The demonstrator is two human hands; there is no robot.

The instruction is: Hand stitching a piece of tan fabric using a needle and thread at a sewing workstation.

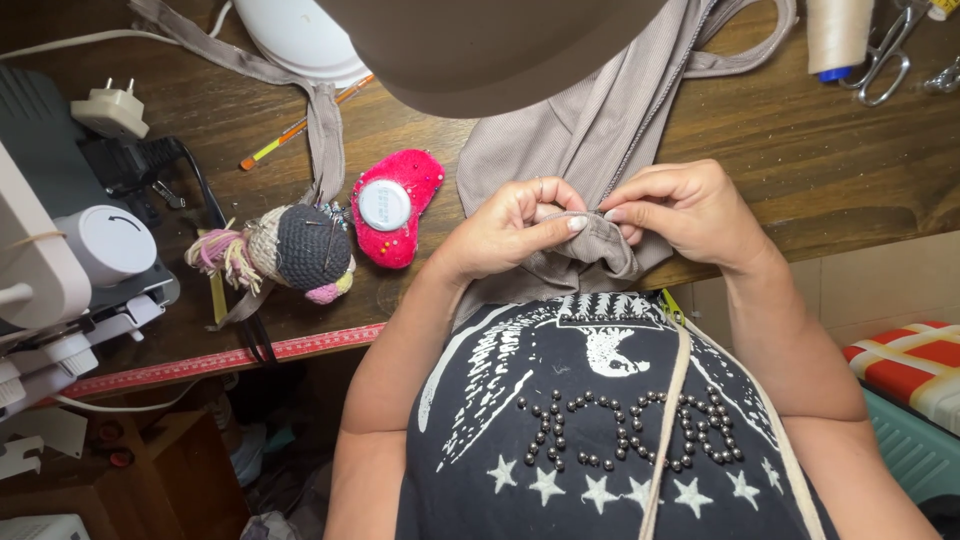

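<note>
While my left hand (pixel 515 228) pinches a fold of the taupe ribbed garment (pixel 590 140) between thumb and fingertips, my right hand (pixel 680 210) nips the same edge just beside it, fingers curled tight. It lies over the wooden table's (pixel 800 150) near edge (bunched at my waist). Left sit a pink pincushion (pixel 395 210) and a crocheted doll (pixel 290 250); far right, a thread cone (pixel 838 35) and scissors (pixel 885 55).
</note>
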